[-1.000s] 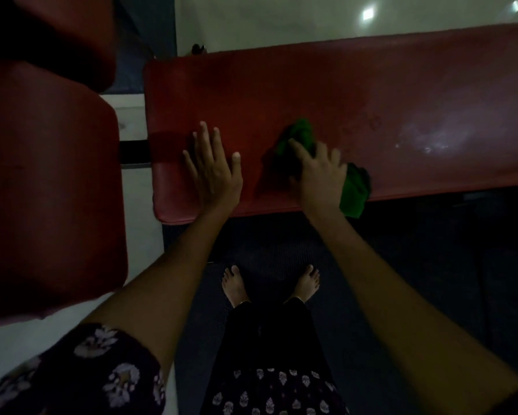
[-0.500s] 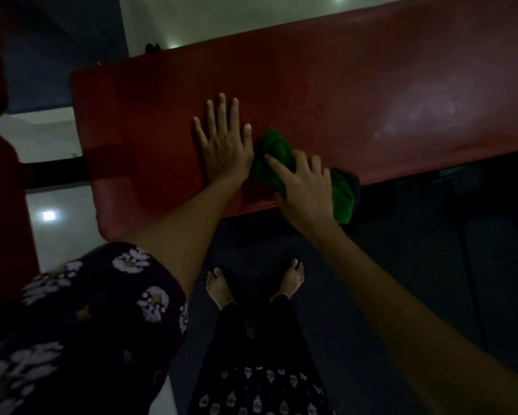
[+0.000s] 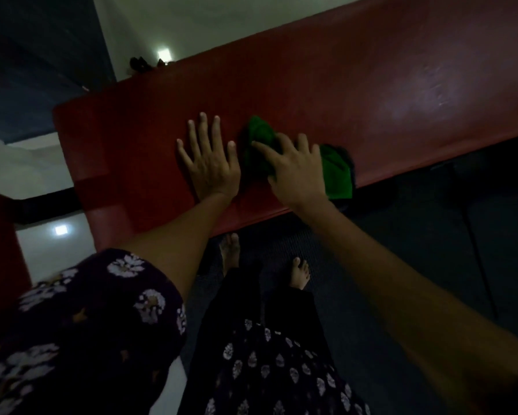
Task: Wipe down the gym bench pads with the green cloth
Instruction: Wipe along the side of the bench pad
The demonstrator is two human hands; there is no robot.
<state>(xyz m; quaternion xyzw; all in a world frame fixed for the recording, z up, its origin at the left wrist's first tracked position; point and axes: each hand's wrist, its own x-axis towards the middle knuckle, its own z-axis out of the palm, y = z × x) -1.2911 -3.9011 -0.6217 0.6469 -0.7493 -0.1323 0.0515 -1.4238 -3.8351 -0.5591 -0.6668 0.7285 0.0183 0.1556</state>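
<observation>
Since the frame half a second ago our two hands have drawn a little apart: the cloth was tucked against the left thumb then, and now a strip of bare red pad shows between them, the view having tilted and swung slightly as well. Nearest us are our dark floral sleeve (image 3: 96, 310) at the lower left and our bare feet (image 3: 230, 250) on the dark floor (image 3: 401, 250) below the pad's near edge. Just beyond, our left hand (image 3: 211, 166) lies flat on the bench pad (image 3: 356, 94), fingers straight and spread, holding nothing; it seems to be bracing us. Just to its right our right hand (image 3: 296, 169) presses down on the green cloth (image 3: 337, 172), fingers loosely bent over the bunched fabric; we cannot tell whether they truly grip it or only push it. The cloth sits near the pad's near edge, one lump poking out beyond the fingertips and another fold hanging toward the edge on the right. Farther out the long pad runs away to the right, with a pale sheen on its far right stretch that may be damp or merely glare. We judge the wiping to be under way, with the pad's far right length and the second red pad (image 3: 0, 259) at the left edge probably left to do. Beyond the pad lies pale tiled floor (image 3: 191, 22).
</observation>
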